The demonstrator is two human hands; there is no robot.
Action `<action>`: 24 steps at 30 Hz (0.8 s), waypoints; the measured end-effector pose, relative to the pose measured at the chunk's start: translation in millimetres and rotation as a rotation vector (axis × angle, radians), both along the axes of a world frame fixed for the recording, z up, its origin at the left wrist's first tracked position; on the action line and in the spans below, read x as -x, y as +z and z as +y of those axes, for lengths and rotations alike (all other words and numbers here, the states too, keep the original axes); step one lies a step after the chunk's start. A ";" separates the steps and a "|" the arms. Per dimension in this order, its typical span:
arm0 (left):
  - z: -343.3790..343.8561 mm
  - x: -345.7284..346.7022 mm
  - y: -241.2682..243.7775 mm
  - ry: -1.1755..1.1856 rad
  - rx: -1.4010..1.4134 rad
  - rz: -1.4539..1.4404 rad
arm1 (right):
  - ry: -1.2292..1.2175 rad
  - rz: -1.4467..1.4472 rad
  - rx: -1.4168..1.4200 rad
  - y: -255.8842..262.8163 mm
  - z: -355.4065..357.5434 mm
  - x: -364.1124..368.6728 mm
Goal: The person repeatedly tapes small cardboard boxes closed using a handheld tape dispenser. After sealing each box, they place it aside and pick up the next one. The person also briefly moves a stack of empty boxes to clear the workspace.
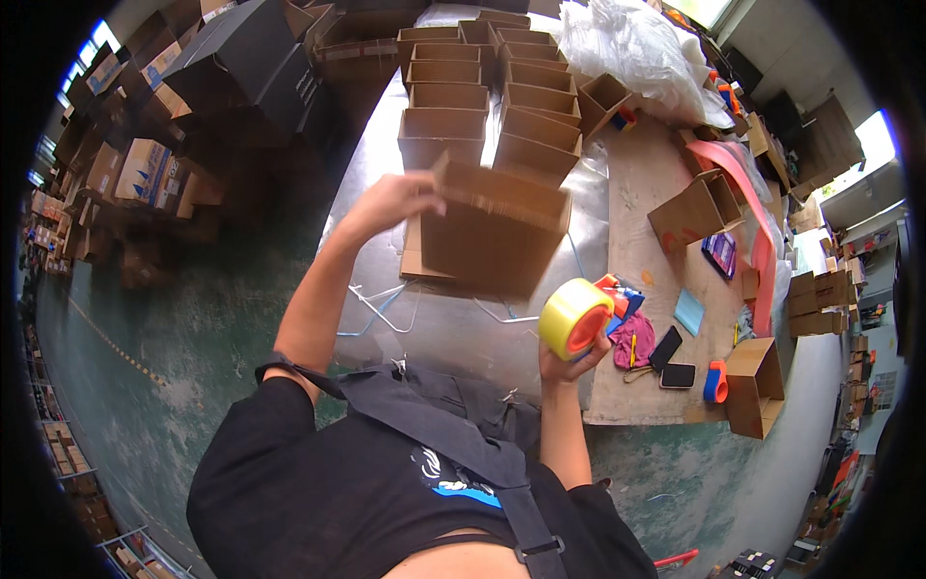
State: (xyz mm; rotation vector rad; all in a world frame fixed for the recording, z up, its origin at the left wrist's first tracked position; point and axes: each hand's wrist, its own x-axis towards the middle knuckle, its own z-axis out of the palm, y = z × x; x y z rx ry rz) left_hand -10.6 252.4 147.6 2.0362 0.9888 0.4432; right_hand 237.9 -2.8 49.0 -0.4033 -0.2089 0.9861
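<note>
My left hand [401,199] grips the upper left corner of a brown cardboard box [492,246]. The box is tilted over the metal-topped table, blurred, with its long side facing me. In my right hand [568,370] is a hand-held tape dispenser [615,293] loaded with a wide yellowish roll of packing tape [568,315]. The roll is just off the lower right corner of the box. Part of another cardboard piece [425,257] shows beneath the box at its left. White and blue straps [380,307] lie on the metal surface before me.
Two rows of open-topped cardboard boxes [445,130] stand at the back. Clear plastic wrap [636,58] is heaped behind right. On the right lie a pink cloth [634,340], a phone [678,375], another tape dispenser [715,382] and an open box [752,387] near the table edge.
</note>
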 end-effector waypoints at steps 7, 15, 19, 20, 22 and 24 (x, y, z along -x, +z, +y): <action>72.2 -42.1 -40.2 0.388 -0.583 -0.076 | 0.122 0.077 0.152 -8.4 39.0 -21.9; 37.6 -4.1 -258.9 0.675 0.257 0.294 | 0.297 -0.720 0.755 -113.7 126.7 -55.3; 17.4 5.1 -294.5 0.688 0.507 0.028 | 0.410 -0.874 0.849 -120.2 151.8 -36.2; 12.6 -0.7 -294.6 0.710 0.435 0.055 | 0.402 -0.882 0.832 -119.5 148.6 -33.9; 3.7 -9.7 -282.6 0.782 0.326 0.062 | 0.367 -0.814 0.792 -127.9 144.5 -31.1; 3.1 5.3 -290.3 0.880 0.342 -0.051 | 0.339 -0.698 0.746 -122.5 134.2 -21.6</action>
